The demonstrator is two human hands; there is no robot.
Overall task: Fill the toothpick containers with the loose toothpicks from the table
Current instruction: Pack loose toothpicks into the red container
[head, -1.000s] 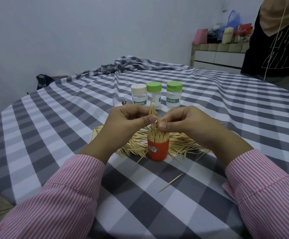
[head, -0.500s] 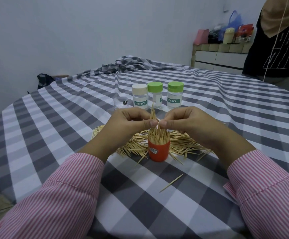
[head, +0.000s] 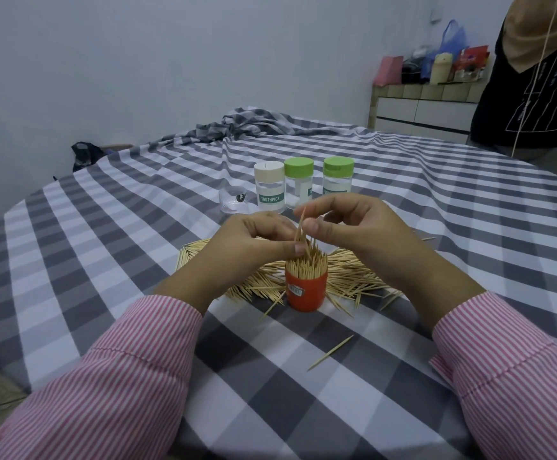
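An orange toothpick container (head: 305,292) stands upright on the checked tablecloth, packed with toothpicks that stick out of its top. Just above it, my left hand (head: 253,242) and my right hand (head: 350,227) meet. Both pinch a small bunch of toothpicks (head: 301,229) whose lower ends sit among those in the container. A pile of loose toothpicks (head: 353,277) lies spread around and behind the container. One stray toothpick (head: 330,352) lies nearer to me.
Three closed clear toothpick jars stand behind my hands: one with a cream lid (head: 269,190), two with green lids (head: 299,185) (head: 338,180). A clear lid (head: 232,202) lies to their left. A person in black (head: 529,94) stands at the far right. Bunched cloth (head: 237,126) lies at the back.
My right hand has risen a little and its thumb now sits higher on the bunch. The left thumb has slid down toward the container's top. The container has not moved.
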